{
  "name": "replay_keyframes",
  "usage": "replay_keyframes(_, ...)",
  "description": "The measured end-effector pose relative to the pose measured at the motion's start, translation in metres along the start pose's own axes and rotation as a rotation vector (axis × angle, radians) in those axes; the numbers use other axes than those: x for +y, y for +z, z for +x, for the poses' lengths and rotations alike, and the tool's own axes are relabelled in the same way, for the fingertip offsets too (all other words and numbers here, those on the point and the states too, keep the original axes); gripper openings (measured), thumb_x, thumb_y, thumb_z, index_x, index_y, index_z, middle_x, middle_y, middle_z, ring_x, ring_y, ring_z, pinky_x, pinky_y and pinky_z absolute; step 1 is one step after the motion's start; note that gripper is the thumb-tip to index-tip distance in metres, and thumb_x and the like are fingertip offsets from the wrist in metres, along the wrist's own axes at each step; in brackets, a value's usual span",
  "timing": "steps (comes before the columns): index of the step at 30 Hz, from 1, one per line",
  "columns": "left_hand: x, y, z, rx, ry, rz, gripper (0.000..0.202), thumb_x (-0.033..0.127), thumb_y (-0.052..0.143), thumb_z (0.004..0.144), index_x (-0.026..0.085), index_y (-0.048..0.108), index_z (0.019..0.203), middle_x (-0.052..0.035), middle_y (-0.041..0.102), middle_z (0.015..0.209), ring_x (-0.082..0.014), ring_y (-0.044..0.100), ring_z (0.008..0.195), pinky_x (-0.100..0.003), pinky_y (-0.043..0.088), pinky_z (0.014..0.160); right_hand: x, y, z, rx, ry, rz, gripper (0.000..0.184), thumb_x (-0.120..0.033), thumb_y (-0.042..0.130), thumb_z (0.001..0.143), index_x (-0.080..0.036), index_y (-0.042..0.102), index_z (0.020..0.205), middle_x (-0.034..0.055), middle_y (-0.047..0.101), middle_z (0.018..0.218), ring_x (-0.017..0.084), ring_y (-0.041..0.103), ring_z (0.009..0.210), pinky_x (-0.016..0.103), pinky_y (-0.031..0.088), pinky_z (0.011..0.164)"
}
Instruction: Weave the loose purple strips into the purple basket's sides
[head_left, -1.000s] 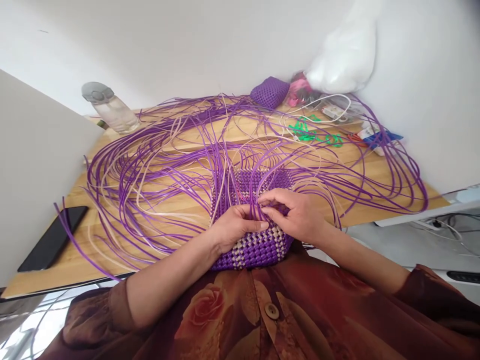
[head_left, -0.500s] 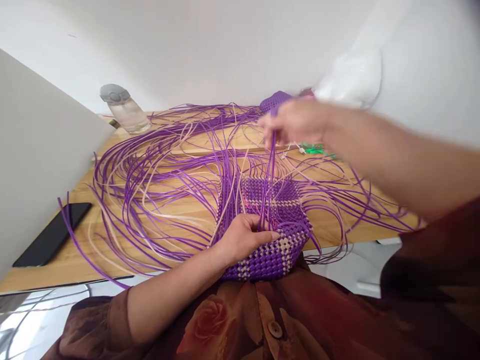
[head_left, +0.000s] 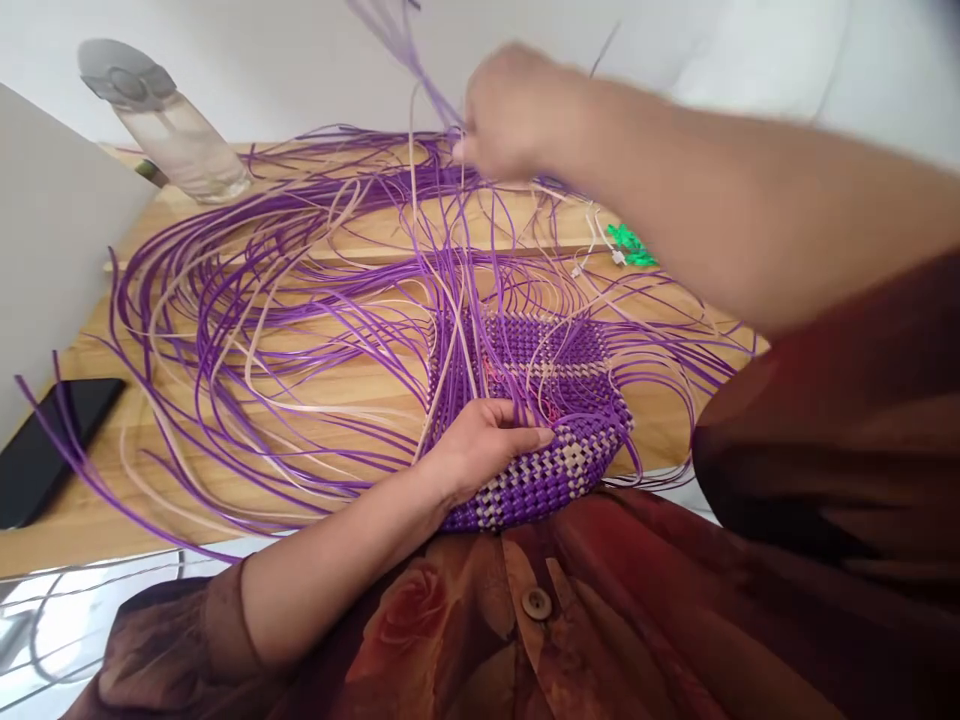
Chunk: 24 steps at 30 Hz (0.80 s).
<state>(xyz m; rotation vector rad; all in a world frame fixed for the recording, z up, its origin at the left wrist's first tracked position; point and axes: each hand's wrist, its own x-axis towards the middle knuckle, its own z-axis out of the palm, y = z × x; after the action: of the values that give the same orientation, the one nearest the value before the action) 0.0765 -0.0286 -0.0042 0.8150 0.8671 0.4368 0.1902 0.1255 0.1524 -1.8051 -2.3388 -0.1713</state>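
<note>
A woven basket piece [head_left: 547,480] of purple and beige plastic strips rests at the table's front edge, against my shirt. My left hand [head_left: 491,445] grips its near rim, thumb outside and fingers inside, mostly hidden by the weave. Up over the back of the table, my right hand [head_left: 517,115] is closed and blurred by motion. Purple strips [head_left: 416,65] stick out from its thumb side, swinging up and to the left. Long loose strips [head_left: 225,260] fan out from the weave to the left and right, and some stand up in the middle.
At the left back stands a clear bottle [head_left: 180,145] with a grey cap, leaning in the view. A black phone [head_left: 67,440] lies on the wooden table [head_left: 382,375] at left. A green bundle [head_left: 631,245] and white connectors [head_left: 600,240] lie beyond the basket.
My right hand has risen and moved left, away from the basket, with purple strips in it. My left hand keeps its hold on the rim. The view has tilted somewhat.
</note>
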Motion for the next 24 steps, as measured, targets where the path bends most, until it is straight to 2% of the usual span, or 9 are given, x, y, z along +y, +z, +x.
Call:
replay_keyframes(1, 0.000, -0.001, 0.000, -0.008, 0.003, -0.004, 0.021, 0.031, 0.084, 0.063, 0.015, 0.075, 0.072, -0.0026, 0.071, 0.071, -0.0131, 0.059, 0.064, -0.027, 0.045, 0.066, -0.004, 0.000, -0.018, -0.181, -0.130, -0.016, 0.076, -0.051, -0.013, 0.081, -0.007, 0.036, 0.043, 0.0007, 0.048, 0.064, 0.034, 0.037, 0.132, 0.018, 0.038, 0.070)
replay_keyframes(2, 0.001, -0.002, 0.001, -0.015, 0.014, -0.001, 0.021, 0.031, 0.083, 0.064, 0.014, 0.075, 0.074, -0.0029, 0.071, 0.072, -0.0140, 0.059, 0.065, -0.028, 0.045, 0.067, -0.007, 0.003, -0.043, -0.235, -0.197, 0.024, 0.070, -0.054, 0.016, 0.090, -0.005, 0.045, 0.050, -0.0020, 0.053, 0.062, 0.021, 0.059, 0.115, 0.018, 0.040, 0.070)
replay_keyframes(3, 0.001, -0.004, 0.001, -0.019, 0.032, 0.007, 0.022, 0.031, 0.083, 0.064, 0.014, 0.075, 0.075, -0.0031, 0.071, 0.072, -0.0150, 0.060, 0.066, -0.029, 0.046, 0.069, -0.006, 0.008, -0.073, -0.288, -0.235, 0.066, 0.058, -0.053, 0.040, 0.090, -0.008, 0.054, 0.055, -0.0041, 0.057, 0.058, 0.012, 0.068, 0.091, 0.016, 0.042, 0.067)
replay_keyframes(4, 0.002, -0.004, 0.002, -0.017, 0.052, 0.017, 0.022, 0.030, 0.083, 0.064, 0.014, 0.075, 0.076, -0.0032, 0.071, 0.072, -0.0159, 0.061, 0.067, -0.029, 0.046, 0.070, -0.004, 0.016, -0.104, -0.321, -0.277, 0.186, 0.045, -0.047, 0.052, 0.089, -0.012, 0.061, 0.063, -0.0049, 0.060, 0.059, 0.008, 0.067, 0.075, 0.017, 0.043, 0.063)
replay_keyframes(7, 0.002, -0.006, 0.004, 0.002, 0.083, 0.034, 0.021, 0.027, 0.084, 0.062, 0.014, 0.075, 0.076, -0.0015, 0.070, 0.070, -0.0145, 0.060, 0.067, -0.028, 0.047, 0.072, 0.012, 0.047, -0.185, -0.188, -0.244, 0.424, 0.013, -0.025, 0.059, 0.089, -0.016, 0.066, 0.085, -0.0008, 0.068, 0.077, 0.009, 0.061, 0.069, 0.023, 0.045, 0.066)
replay_keyframes(9, 0.002, -0.006, 0.005, -0.017, 0.074, 0.019, 0.024, 0.025, 0.086, 0.060, 0.014, 0.076, 0.079, -0.0011, 0.072, 0.074, -0.0137, 0.061, 0.069, -0.027, 0.047, 0.075, 0.021, 0.067, -0.211, -0.049, -0.169, 0.488, 0.007, -0.016, 0.058, 0.088, -0.014, 0.065, 0.087, 0.0015, 0.067, 0.081, 0.011, 0.060, 0.074, 0.024, 0.045, 0.069)
replay_keyframes(13, 0.000, -0.005, 0.006, -0.033, 0.145, 0.047, 0.029, 0.021, 0.088, 0.058, 0.013, 0.077, 0.083, -0.0030, 0.075, 0.081, -0.0156, 0.065, 0.079, -0.029, 0.048, 0.085, 0.030, 0.091, -0.212, 0.028, -0.172, 0.595, 0.013, -0.012, 0.056, 0.089, -0.016, 0.068, 0.094, 0.0014, 0.069, 0.087, 0.011, 0.062, 0.081, 0.023, 0.047, 0.076)
replay_keyframes(18, -0.001, -0.004, 0.004, -0.039, 0.185, 0.053, 0.029, 0.021, 0.086, 0.062, 0.012, 0.079, 0.089, -0.0061, 0.077, 0.088, -0.0195, 0.068, 0.089, -0.033, 0.048, 0.094, 0.031, 0.101, -0.201, 0.117, -0.238, 0.656, 0.040, -0.008, 0.057, 0.085, -0.016, 0.065, 0.123, 0.0047, 0.071, 0.106, 0.012, 0.066, 0.092, 0.025, 0.051, 0.084)
replay_keyframes(24, -0.002, -0.003, 0.005, -0.025, 0.153, 0.022, 0.025, 0.020, 0.085, 0.062, 0.012, 0.079, 0.085, -0.0049, 0.076, 0.083, -0.0147, 0.066, 0.077, -0.030, 0.049, 0.087, 0.037, 0.112, -0.197, 0.198, -0.433, 0.617, 0.029, -0.010, 0.050, 0.092, -0.016, 0.072, 0.109, 0.0077, 0.072, 0.111, 0.014, 0.068, 0.102, 0.026, 0.055, 0.090)
